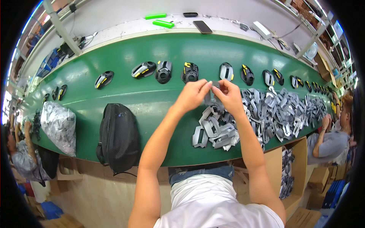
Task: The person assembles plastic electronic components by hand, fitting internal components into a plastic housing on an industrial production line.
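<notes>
While both hands meet over the middle of the green table (152,95), there's a small grey plastic piece (215,85) pinched between them, held up just above the near end of the parts heap. The left hand (193,95) has its grip pressed together on the left edge of that piece, thumb and fingertips closed on it. The right hand (230,95) does the same from the other side, fingers curled in and pinching the same piece. So it's one part, two hands, both clamped on it.

Right under the hands sits a pile of grey plastic frames (216,131), loose and tangled, and it runs on to the right into a much bigger heap of grey parts (281,110) spread along the table toward another person (330,140) sitting at the far right end.

Behind the hands, further across the table, there's a row of black mouse shells (190,72) with yellow-green accents, spaced out in a line that curves off both ways. To the left, near the table's front edge, a black mesh backpack (118,136) lies flat, and further left a clear bag of grey parts (59,127) next to another seated person (21,152). On the white ledge at the back lie two green markers (159,19) and a phone (202,27).
</notes>
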Demonstrator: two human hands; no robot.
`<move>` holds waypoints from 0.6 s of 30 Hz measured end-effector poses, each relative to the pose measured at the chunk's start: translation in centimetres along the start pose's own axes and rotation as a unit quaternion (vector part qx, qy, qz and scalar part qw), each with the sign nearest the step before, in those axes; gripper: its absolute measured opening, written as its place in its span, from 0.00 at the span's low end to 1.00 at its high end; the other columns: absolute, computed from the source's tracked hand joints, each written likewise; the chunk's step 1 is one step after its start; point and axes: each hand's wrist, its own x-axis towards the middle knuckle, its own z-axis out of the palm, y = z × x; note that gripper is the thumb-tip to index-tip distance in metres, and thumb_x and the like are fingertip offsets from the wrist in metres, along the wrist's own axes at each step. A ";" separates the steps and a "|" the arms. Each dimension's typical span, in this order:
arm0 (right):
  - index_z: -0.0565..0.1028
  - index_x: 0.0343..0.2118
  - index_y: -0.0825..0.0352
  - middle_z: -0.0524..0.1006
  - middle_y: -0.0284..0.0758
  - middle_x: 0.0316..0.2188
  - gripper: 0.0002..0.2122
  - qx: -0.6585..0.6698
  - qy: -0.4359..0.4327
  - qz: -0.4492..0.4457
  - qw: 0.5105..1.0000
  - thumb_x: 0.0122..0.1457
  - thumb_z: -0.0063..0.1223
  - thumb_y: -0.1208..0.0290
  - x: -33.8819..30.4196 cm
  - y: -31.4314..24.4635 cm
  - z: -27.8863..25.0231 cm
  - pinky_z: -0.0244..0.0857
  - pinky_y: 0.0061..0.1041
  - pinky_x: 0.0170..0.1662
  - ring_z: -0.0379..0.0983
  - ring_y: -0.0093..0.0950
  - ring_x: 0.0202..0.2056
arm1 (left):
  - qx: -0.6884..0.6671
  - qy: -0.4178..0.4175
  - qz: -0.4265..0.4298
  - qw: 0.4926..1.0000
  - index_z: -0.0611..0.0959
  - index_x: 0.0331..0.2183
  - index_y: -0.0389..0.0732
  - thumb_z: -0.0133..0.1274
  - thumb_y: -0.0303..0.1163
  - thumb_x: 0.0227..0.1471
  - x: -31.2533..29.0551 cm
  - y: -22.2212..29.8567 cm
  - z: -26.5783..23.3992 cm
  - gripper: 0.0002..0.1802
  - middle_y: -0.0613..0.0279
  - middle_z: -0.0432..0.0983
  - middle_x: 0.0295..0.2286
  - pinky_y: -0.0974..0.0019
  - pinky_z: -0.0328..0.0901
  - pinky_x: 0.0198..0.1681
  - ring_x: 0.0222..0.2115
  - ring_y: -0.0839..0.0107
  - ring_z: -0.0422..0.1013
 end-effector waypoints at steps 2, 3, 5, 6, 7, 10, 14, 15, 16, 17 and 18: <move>0.71 0.33 0.72 0.73 0.31 0.23 0.08 0.201 -0.005 0.041 0.979 0.54 0.54 0.73 -0.2 0.8 0.5 0.66 0.17 0.28 0.71 0.18 0.24 | -0.030 0.069 0.059 0.995 0.72 0.25 0.33 0.44 0.36 0.57 -0.1 0.0 1.9 0.15 0.53 0.63 0.15 0.64 0.57 0.21 0.16 0.68 0.59; 0.70 0.32 0.71 0.72 0.29 0.22 0.06 0.173 -0.011 0.021 0.985 0.56 0.50 0.73 -0.3 1.0 0.1 0.63 0.15 0.25 0.70 0.16 0.22 | -0.031 0.068 0.065 0.995 0.72 0.24 0.33 0.43 0.36 0.57 0.1 0.1 2.4 0.16 0.51 0.64 0.15 0.63 0.57 0.21 0.15 0.65 0.59; 0.70 0.29 0.70 0.71 0.29 0.20 0.06 0.142 -0.020 0.022 0.989 0.58 0.48 0.72 -0.9 0.7 -0.8 0.61 0.16 0.21 0.67 0.15 0.18 | -0.078 0.044 0.089 0.992 0.72 0.23 0.33 0.43 0.34 0.56 0.2 0.8 3.1 0.15 0.51 0.65 0.15 0.64 0.58 0.21 0.15 0.65 0.60; 0.69 0.28 0.70 0.71 0.29 0.18 0.07 0.126 -0.019 0.012 0.992 0.58 0.47 0.70 -1.0 0.3 -0.8 0.60 0.16 0.20 0.66 0.16 0.17 | -0.115 0.031 0.090 0.989 0.71 0.23 0.33 0.43 0.34 0.56 0.1 1.0 2.9 0.15 0.51 0.65 0.15 0.64 0.58 0.21 0.15 0.64 0.61; 0.69 0.26 0.70 0.70 0.29 0.16 0.09 0.102 -0.016 0.002 0.995 0.59 0.47 0.69 -1.1 -0.1 -0.8 0.60 0.16 0.20 0.67 0.16 0.17 | -0.108 0.038 0.084 0.990 0.71 0.23 0.33 0.43 0.34 0.56 -0.1 1.5 2.5 0.15 0.51 0.65 0.15 0.64 0.58 0.21 0.15 0.64 0.61; 0.67 0.21 0.70 0.68 0.33 0.12 0.13 0.041 0.039 -0.017 0.998 0.60 0.43 0.69 -1.3 -1.4 0.1 0.56 0.22 0.18 0.63 0.19 0.14 | -0.087 0.042 0.036 0.995 0.71 0.23 0.33 0.44 0.33 0.54 -0.4 2.5 2.2 0.13 0.50 0.66 0.15 0.63 0.59 0.21 0.15 0.62 0.63; 0.64 0.22 0.72 0.62 0.39 0.11 0.11 -0.060 0.125 -0.069 0.988 0.59 0.42 0.72 -1.3 -2.2 1.1 0.52 0.28 0.19 0.57 0.24 0.14 | -0.068 0.169 0.044 0.982 0.70 0.24 0.33 0.43 0.32 0.55 -0.5 2.6 4.2 0.13 0.47 0.66 0.15 0.61 0.59 0.20 0.15 0.55 0.63; 0.64 0.21 0.71 0.61 0.37 0.11 0.12 -0.063 0.120 -0.065 0.989 0.60 0.42 0.72 -1.2 -1.7 0.8 0.51 0.27 0.19 0.54 0.23 0.15 | -0.088 0.171 0.027 0.981 0.70 0.23 0.32 0.43 0.33 0.55 -0.4 2.7 4.5 0.14 0.47 0.66 0.15 0.61 0.58 0.20 0.15 0.56 0.62; 0.63 0.21 0.71 0.60 0.36 0.12 0.12 -0.042 0.125 -0.052 0.990 0.60 0.42 0.72 -1.3 -1.7 0.9 0.50 0.26 0.19 0.53 0.22 0.16 | -0.110 0.171 0.013 0.979 0.70 0.23 0.32 0.43 0.33 0.55 -0.2 2.8 4.7 0.14 0.47 0.66 0.15 0.61 0.57 0.19 0.14 0.57 0.61; 0.63 0.21 0.71 0.60 0.35 0.11 0.12 -0.043 0.121 -0.053 0.990 0.60 0.42 0.72 -1.2 -1.3 0.7 0.50 0.26 0.19 0.53 0.21 0.16 | -0.128 0.175 0.004 0.976 0.70 0.22 0.32 0.44 0.34 0.55 -0.1 2.8 5.0 0.16 0.47 0.65 0.15 0.62 0.56 0.19 0.13 0.58 0.58; 0.64 0.21 0.71 0.61 0.35 0.11 0.12 -0.045 0.118 -0.054 0.990 0.60 0.42 0.72 -1.1 -0.9 0.6 0.51 0.26 0.19 0.54 0.20 0.15 | -0.127 0.175 0.004 0.976 0.70 0.22 0.32 0.44 0.34 0.55 -0.2 2.5 4.9 0.16 0.47 0.65 0.15 0.62 0.56 0.19 0.13 0.58 0.58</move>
